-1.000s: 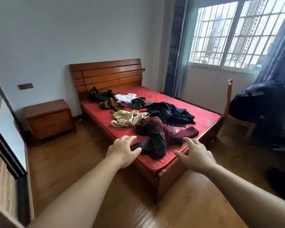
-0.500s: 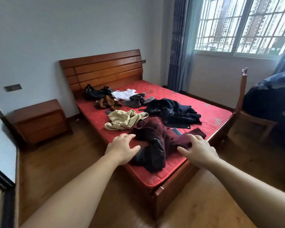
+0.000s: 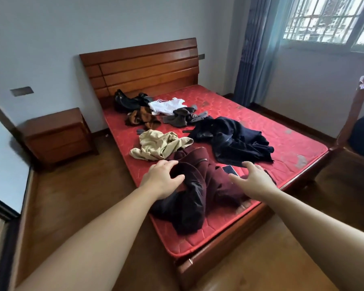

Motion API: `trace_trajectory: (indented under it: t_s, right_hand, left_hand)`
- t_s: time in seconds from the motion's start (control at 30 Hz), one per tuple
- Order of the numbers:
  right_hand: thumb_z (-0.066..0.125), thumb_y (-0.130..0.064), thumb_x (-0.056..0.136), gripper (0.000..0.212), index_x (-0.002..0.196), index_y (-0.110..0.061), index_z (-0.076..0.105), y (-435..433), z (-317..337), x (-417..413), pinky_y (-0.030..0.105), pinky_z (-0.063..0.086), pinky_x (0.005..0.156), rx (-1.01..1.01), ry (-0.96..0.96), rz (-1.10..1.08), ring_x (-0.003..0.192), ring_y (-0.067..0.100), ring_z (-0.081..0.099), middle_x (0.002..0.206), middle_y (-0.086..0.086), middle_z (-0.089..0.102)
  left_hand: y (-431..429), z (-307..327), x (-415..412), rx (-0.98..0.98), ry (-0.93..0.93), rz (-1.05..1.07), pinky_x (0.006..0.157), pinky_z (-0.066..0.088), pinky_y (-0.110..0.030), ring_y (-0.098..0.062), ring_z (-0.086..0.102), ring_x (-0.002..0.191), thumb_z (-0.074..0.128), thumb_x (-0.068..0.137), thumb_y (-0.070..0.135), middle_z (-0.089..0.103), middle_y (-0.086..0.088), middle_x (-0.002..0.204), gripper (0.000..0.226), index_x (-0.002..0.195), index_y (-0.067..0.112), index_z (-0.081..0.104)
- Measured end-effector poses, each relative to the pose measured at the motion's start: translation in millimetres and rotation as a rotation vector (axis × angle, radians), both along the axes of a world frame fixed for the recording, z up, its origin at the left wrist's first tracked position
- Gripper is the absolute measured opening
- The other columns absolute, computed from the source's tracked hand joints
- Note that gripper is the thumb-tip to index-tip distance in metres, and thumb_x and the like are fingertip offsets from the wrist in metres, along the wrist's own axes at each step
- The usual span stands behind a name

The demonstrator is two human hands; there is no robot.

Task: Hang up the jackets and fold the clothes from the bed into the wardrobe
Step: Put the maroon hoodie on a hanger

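Note:
A crumpled maroon jacket (image 3: 198, 185) lies at the near corner of the red mattress (image 3: 282, 148). My left hand (image 3: 162, 177) rests on its left edge, fingers spread. My right hand (image 3: 254, 179) hovers over its right side, fingers apart, holding nothing. A dark navy jacket (image 3: 233, 139) lies behind it. A beige garment (image 3: 158, 145), a brown garment (image 3: 143, 118), a grey garment (image 3: 183, 117), a white garment (image 3: 166, 106) and a black garment (image 3: 128, 101) are scattered toward the headboard.
A phone (image 3: 230, 170) lies on the mattress between the two jackets. A wooden nightstand (image 3: 57, 135) stands left of the bed. At the right edge is a wooden chair (image 3: 353, 114) with a dark bundle. Blue curtains (image 3: 254, 51) hang by the window.
I have stepped closer to the bed. Both hands have moved forward onto and over the maroon jacket. The phone beside it has come into clear view.

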State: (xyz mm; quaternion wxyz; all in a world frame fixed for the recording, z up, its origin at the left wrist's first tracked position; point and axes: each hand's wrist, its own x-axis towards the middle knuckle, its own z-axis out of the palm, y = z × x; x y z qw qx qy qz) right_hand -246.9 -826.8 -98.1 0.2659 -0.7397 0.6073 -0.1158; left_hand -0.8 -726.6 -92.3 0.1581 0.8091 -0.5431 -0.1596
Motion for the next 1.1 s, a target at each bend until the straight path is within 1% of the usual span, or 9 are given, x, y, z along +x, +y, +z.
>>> trace_trajectory:
  t_s: [0.1,0.2,0.27,0.4,0.5,0.6,0.83,0.93,1.1]
  right_hand:
    - [0.058,-0.062,0.079,0.081,0.146,-0.022,0.036,-41,-8,10,0.046,0.039,0.106,-0.009,0.017,0.019,0.129,0.027,0.045,0.144,0.005,0.043]
    - [0.06,-0.062,0.08,0.082,0.146,-0.021,0.036,-86,-15,26,0.047,0.037,0.108,-0.013,0.048,0.039,0.133,0.026,0.042,0.148,0.006,0.039]
    - [0.06,-0.059,0.081,0.08,0.147,-0.02,0.035,-115,-17,38,0.045,0.039,0.107,-0.014,0.081,0.058,0.132,0.026,0.043,0.149,0.005,0.038]
    - [0.059,-0.055,0.084,0.076,0.147,-0.02,0.034,-161,-28,67,0.043,0.04,0.105,-0.015,0.113,0.108,0.122,0.027,0.053,0.15,0.005,0.037]
    - [0.058,-0.06,0.081,0.081,0.147,-0.02,0.033,-190,-44,88,0.047,0.042,0.104,0.025,0.129,0.158,0.127,0.028,0.049,0.149,0.005,0.038]
    - [0.059,-0.06,0.081,0.082,0.147,-0.02,0.033,-219,-63,108,0.045,0.043,0.103,0.059,0.135,0.201,0.129,0.027,0.047,0.149,0.004,0.038]
    - [0.06,-0.057,0.084,0.076,0.145,-0.017,0.037,-293,-130,148,0.043,0.044,0.102,0.19,0.154,0.366,0.126,0.027,0.048,0.144,0.008,0.043]
    - [0.058,-0.06,0.083,0.077,0.143,-0.017,0.039,-320,-167,163,0.044,0.045,0.1,0.255,0.186,0.428,0.126,0.028,0.049,0.143,0.008,0.044]
    - [0.058,-0.058,0.084,0.079,0.147,-0.017,0.034,-340,-227,177,0.043,0.042,0.103,0.347,0.27,0.534,0.128,0.03,0.047,0.146,0.009,0.041]
  left_hand:
    - [-41,-12,8,-0.005,0.039,0.022,0.112,0.033,-0.04,-0.019,0.034,0.139,0.053,0.09,0.054,0.036,0.008,0.152,0.06,0.145,0.036,0.04]
    - [-84,-25,20,-0.005,0.08,0.041,0.111,0.033,-0.04,-0.019,0.033,0.139,0.052,0.091,0.054,0.034,0.008,0.153,0.059,0.146,0.036,0.039]
    - [-111,-33,29,0.007,0.113,0.052,0.111,0.034,-0.041,-0.02,0.032,0.14,0.052,0.091,0.053,0.033,0.007,0.154,0.059,0.146,0.036,0.038]
    - [-151,-48,50,0.018,0.135,0.091,0.11,0.035,-0.042,-0.021,0.032,0.14,0.051,0.092,0.052,0.032,0.006,0.154,0.058,0.147,0.035,0.038]
    - [-171,-61,64,0.039,0.174,0.131,0.109,0.036,-0.042,-0.021,0.034,0.138,0.051,0.092,0.051,0.034,0.006,0.153,0.058,0.146,0.034,0.038]
    - [-188,-80,76,0.046,0.244,0.212,0.11,0.036,-0.043,-0.022,0.037,0.137,0.052,0.091,0.052,0.035,0.005,0.152,0.057,0.144,0.035,0.04]
    - [-231,-131,87,0.104,0.297,0.405,0.109,0.036,-0.039,-0.021,0.039,0.136,0.052,0.092,0.051,0.036,0.004,0.152,0.056,0.145,0.033,0.041]
    - [-253,-161,81,0.155,0.305,0.46,0.108,0.036,-0.04,-0.021,0.039,0.136,0.052,0.093,0.05,0.037,0.004,0.152,0.056,0.145,0.033,0.04]
    - [-272,-222,67,0.259,0.337,0.513,0.108,0.038,-0.044,-0.024,0.04,0.135,0.054,0.091,0.047,0.036,0.003,0.152,0.06,0.147,0.032,0.037]
